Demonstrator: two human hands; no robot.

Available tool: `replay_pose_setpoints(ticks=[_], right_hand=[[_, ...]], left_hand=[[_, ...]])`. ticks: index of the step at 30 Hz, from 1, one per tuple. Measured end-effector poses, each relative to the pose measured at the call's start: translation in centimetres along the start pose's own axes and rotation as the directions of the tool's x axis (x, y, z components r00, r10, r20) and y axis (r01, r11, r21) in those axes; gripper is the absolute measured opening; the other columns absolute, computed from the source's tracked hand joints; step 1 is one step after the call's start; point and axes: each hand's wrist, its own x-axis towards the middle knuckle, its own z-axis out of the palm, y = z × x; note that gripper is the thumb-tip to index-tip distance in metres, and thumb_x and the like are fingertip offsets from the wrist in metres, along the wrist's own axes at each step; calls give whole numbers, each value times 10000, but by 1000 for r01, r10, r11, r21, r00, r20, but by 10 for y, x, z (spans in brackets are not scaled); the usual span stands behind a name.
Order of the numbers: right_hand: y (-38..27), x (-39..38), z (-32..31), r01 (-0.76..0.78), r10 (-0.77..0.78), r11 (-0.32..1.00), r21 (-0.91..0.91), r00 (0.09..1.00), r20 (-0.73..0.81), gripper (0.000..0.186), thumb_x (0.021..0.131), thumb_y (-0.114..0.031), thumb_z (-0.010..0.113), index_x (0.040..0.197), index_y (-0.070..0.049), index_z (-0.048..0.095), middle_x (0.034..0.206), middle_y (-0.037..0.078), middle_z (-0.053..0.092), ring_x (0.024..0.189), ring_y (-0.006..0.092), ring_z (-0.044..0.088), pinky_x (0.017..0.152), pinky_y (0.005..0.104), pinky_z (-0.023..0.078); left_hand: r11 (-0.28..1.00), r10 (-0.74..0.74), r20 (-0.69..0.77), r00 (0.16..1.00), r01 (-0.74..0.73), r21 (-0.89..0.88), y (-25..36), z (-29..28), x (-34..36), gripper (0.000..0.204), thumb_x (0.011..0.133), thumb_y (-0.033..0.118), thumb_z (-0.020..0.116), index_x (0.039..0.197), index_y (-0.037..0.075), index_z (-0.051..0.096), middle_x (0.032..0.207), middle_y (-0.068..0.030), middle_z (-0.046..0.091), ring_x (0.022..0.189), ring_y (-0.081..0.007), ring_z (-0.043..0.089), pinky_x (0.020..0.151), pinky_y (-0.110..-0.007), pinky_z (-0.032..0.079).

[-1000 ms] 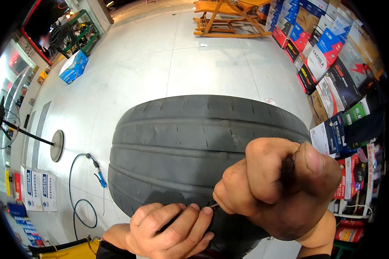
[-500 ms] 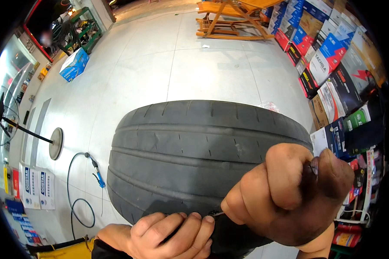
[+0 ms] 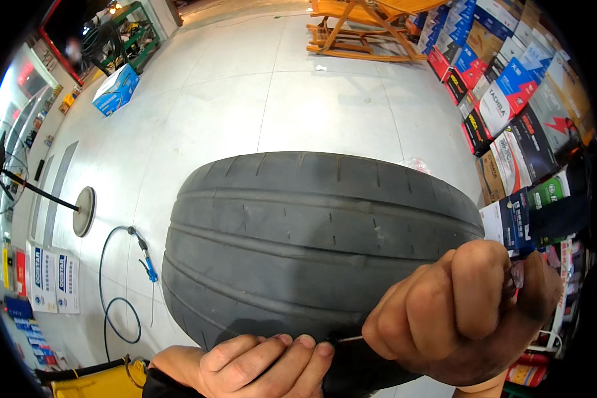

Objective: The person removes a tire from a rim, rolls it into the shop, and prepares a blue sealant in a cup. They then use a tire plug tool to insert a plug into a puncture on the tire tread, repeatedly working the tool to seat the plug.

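A worn black car tire [image 3: 292,255] stands in front of me with its grooved tread facing up. My left hand [image 3: 265,365] is closed on the near part of the tread, fingers curled side by side against the rubber. My right hand [image 3: 454,315] makes a fist to the right, over the tire. From the fist a thin metal shaft [image 3: 350,339] runs left to a dark spot on the tread, beside my left fingertips. Whatever handle it has is mostly hidden in the fist; a small pinkish bit shows by the thumb.
On the tiled floor [image 3: 212,119] to the left lie a blue air gun [image 3: 150,268] with its hose and a fan's round base [image 3: 83,211]. Stacked battery boxes [image 3: 504,99] line the right side. A wooden folding chair [image 3: 368,33] and a blue box [image 3: 115,91] stand farther off.
My right fist has moved right and slightly down, and more of the metal shaft shows between it and the tread. My left hand has stayed nearly in place.
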Motion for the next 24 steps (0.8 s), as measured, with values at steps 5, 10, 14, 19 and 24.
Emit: replay_pose_setpoints(ticks=[5,10,14,19,24], right_hand=[[-1,1,0,-24,25,1000,-16,999,33,393,879,-431,367,596,-159,352,573,-13,297,517,142,384,513,289,315],[6,0,6,73,-72,997,11,996,-53,463,894,-472,329,573,-140,358,521,13,351,442,149,334,450,303,282],[11,2,7,124,-121,992,24,989,-84,522,906,-505,298,555,-125,364,480,33,394,383,155,295,399,315,255],[16,9,6,114,-113,992,52,993,-30,565,907,-544,285,554,-111,372,465,50,405,373,162,279,385,316,246],[3,12,-1,167,-168,986,22,965,202,476,907,-554,342,667,-150,415,562,11,438,461,145,334,484,288,297]], left_hand=[[1000,4,-16,1000,-4,26,-1,1,-1,248,672,103,596,881,-5,674,891,-110,610,768,-212,549,592,-274,456],[1000,19,-19,1000,-19,17,-2,2,1,238,678,106,588,872,-2,676,885,-108,613,768,-210,548,591,-273,453],[999,20,-25,1000,-19,39,-3,2,-1,231,680,102,581,863,-1,676,874,-108,613,760,-207,546,585,-272,448],[996,-43,-8,999,44,82,1,5,-11,236,685,167,609,853,15,673,835,-87,588,743,-209,535,584,-282,434],[999,49,-34,998,-49,12,-4,4,4,227,686,104,575,857,-5,678,870,-109,613,755,-206,545,579,-272,443]])
